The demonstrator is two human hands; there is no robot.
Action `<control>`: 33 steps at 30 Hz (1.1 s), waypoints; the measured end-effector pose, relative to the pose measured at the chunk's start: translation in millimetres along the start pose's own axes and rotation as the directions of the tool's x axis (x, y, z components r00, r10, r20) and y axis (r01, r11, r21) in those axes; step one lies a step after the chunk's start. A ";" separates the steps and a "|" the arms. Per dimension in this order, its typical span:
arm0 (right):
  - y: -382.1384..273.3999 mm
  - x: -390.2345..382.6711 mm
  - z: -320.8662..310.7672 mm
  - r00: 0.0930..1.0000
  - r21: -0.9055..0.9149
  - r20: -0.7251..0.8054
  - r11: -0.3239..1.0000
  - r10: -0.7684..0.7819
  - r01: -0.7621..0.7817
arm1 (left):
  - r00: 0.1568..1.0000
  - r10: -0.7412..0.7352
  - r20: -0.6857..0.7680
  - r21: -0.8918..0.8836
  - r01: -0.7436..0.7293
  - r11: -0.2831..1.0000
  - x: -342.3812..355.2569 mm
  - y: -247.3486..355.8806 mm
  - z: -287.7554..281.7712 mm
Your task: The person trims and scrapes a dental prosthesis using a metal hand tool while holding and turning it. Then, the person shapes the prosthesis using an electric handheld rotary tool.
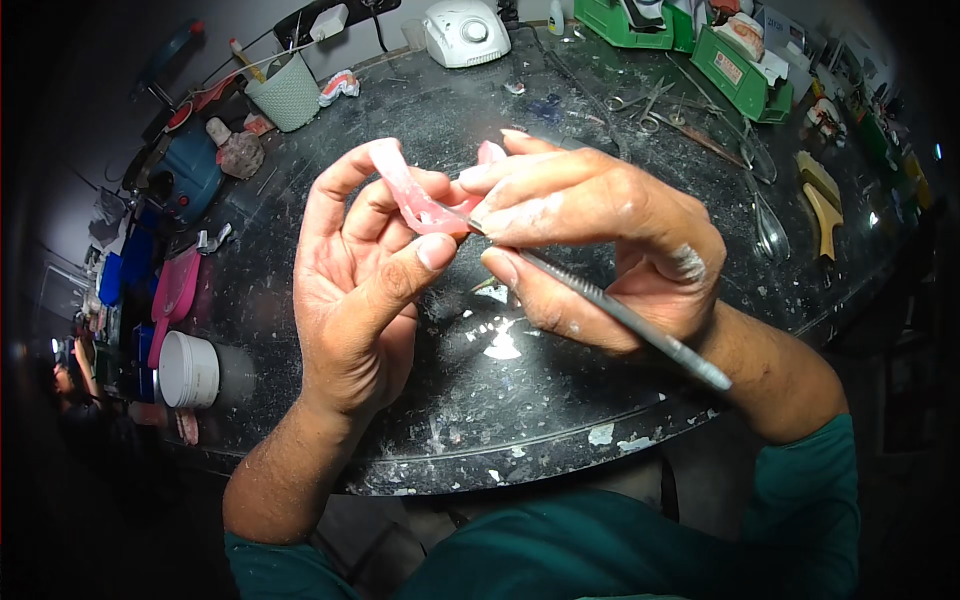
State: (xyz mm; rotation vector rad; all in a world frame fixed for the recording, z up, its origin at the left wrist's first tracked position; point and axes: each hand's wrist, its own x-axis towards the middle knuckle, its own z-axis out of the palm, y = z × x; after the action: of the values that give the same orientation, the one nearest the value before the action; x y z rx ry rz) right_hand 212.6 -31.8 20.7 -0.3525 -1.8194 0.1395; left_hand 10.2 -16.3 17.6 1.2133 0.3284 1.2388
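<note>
A curved pink denture base (408, 190) is pinched between the thumb and fingers of my left hand (350, 260), raised above the dark worktop. Its far end shows beyond the fingertips of my right hand (610, 230). That hand grips a slim metal carving tool (630, 315) like a pen, its ribbed handle slanting down to the right. The tool's thin tip meets the denture base near my left thumb; exactly where it touches is too small to tell. White dust coats the right fingers. Part of the base is hidden behind both hands.
White flakes litter the black worktop (450, 400). A white tub (188, 370) and pink dustpan (176, 285) stand left, a grey basket (285, 95) behind them. At the back is a white control box (466, 34); right are green bins (738, 75), scissors (652, 105) and a brush (822, 205).
</note>
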 end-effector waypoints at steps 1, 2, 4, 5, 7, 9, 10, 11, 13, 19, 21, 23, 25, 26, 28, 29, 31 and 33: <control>0.5 0.8 -2.7 0.999 0.030 0.032 0.999 0.012 -0.013 | 0.999 0.000 -0.040 -0.029 -0.001 1.000 -0.6 1.3 3.2; 0.7 1.3 -4.1 0.998 0.061 0.065 0.998 0.023 -0.027 | 0.999 0.000 -0.042 -0.027 -0.001 1.000 -0.3 1.6 2.8; -6.1 -0.9 -0.8 0.993 0.048 0.048 0.993 0.104 -0.106 | 0.998 0.024 -0.059 0.030 -0.022 0.999 1.4 1.5 2.1; -8.8 -0.5 2.0 0.983 0.115 -0.021 0.977 0.181 -0.177 | 0.999 0.028 -0.028 0.027 -0.027 0.999 1.3 1.8 1.7; -8.1 -0.5 0.1 0.967 0.160 -0.022 0.956 0.253 -0.246 | 0.999 0.050 -0.001 0.107 -0.049 0.993 2.0 1.1 2.2; -8.9 -0.1 0.2 0.964 0.154 0.003 0.952 0.267 -0.264 | 0.997 0.071 0.026 0.188 -0.075 0.979 1.8 1.9 2.9; -8.7 -0.6 0.3 0.959 0.146 0.029 0.948 0.283 -0.284 | 0.997 0.073 0.004 0.187 -0.073 0.980 1.8 1.5 2.7; -8.3 -1.5 0.5 0.954 0.143 0.031 0.943 0.298 -0.299 | 0.997 0.075 -0.018 0.187 -0.070 0.980 1.8 1.0 2.4; -5.8 -2.8 1.1 0.968 0.091 0.034 0.964 0.249 -0.251 | 0.996 0.092 -0.018 0.208 -0.086 0.974 2.9 -1.2 -0.9; -2.1 -3.0 4.4 0.992 0.039 0.019 0.991 0.126 -0.127 | 0.987 0.161 0.021 0.281 -0.160 0.946 2.3 -2.0 0.9; -0.5 -3.6 4.2 0.995 0.062 0.024 0.993 0.099 -0.100 | 0.984 0.177 0.029 0.289 -0.177 0.941 2.3 -2.0 1.2; 0.6 -5.8 6.1 0.995 0.028 0.005 0.994 0.103 -0.103 | 0.983 0.179 0.050 0.286 -0.185 0.940 2.9 -1.9 2.3; -0.5 -5.7 6.2 0.994 -0.005 -0.013 0.994 0.106 -0.106 | 0.981 0.187 0.046 0.291 -0.192 0.937 3.0 -2.7 2.5; -2.4 -3.9 5.2 0.995 0.001 0.009 0.995 0.096 -0.096 | 0.980 0.196 0.042 0.298 -0.199 0.934 2.8 -2.7 2.4; -5.2 -2.4 4.1 0.996 0.007 0.031 0.996 0.086 -0.087 | 0.980 0.193 0.045 0.301 -0.198 0.933 2.3 -2.2 2.1; -6.4 -2.3 3.9 0.994 -0.007 0.035 0.995 0.104 -0.104 | 0.980 0.191 0.048 0.303 -0.197 0.932 2.1 -1.8 2.1; -7.8 -2.3 3.7 0.992 -0.022 0.039 0.992 0.122 -0.121 | 0.982 0.184 0.034 0.307 -0.185 0.933 1.7 -1.6 2.2; -8.4 -2.5 3.7 0.989 -0.027 0.033 0.989 0.143 -0.142 | 0.984 0.176 0.020 0.310 -0.173 0.935 1.4 -1.5 2.2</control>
State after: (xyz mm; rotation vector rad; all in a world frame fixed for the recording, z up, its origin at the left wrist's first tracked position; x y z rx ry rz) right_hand 208.3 -40.2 19.7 -0.5005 -1.8314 0.2247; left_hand 13.3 -16.0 17.9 1.5353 0.4416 1.3807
